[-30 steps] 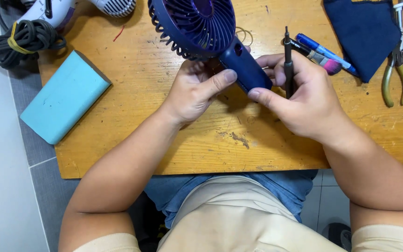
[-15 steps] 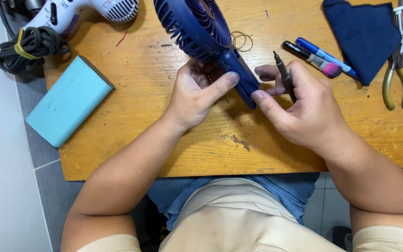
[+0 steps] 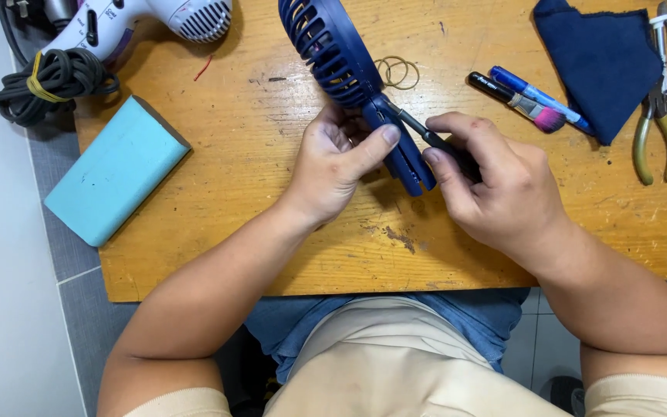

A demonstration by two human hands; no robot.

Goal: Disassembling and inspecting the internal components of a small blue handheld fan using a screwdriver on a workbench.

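Observation:
A dark blue handheld fan [image 3: 332,48] lies tilted over the wooden table [image 3: 272,201], its grille toward the top and its handle pointing down right. My left hand [image 3: 341,162] grips the handle from the left, thumb pressed across it. My right hand [image 3: 496,185] holds a small black screwdriver [image 3: 426,135], whose tip touches the fan where the grille meets the handle.
A white hair dryer [image 3: 156,19] with a coiled black cord [image 3: 52,81] lies top left. A light blue box [image 3: 113,170] overhangs the left edge. Rubber bands [image 3: 397,71], two pens [image 3: 526,96], a dark blue cloth [image 3: 600,58] and pliers [image 3: 661,100] lie at top right.
The fan has turned so its grille faces more sideways. My right hand has brought the screwdriver from upright down to the fan's neck.

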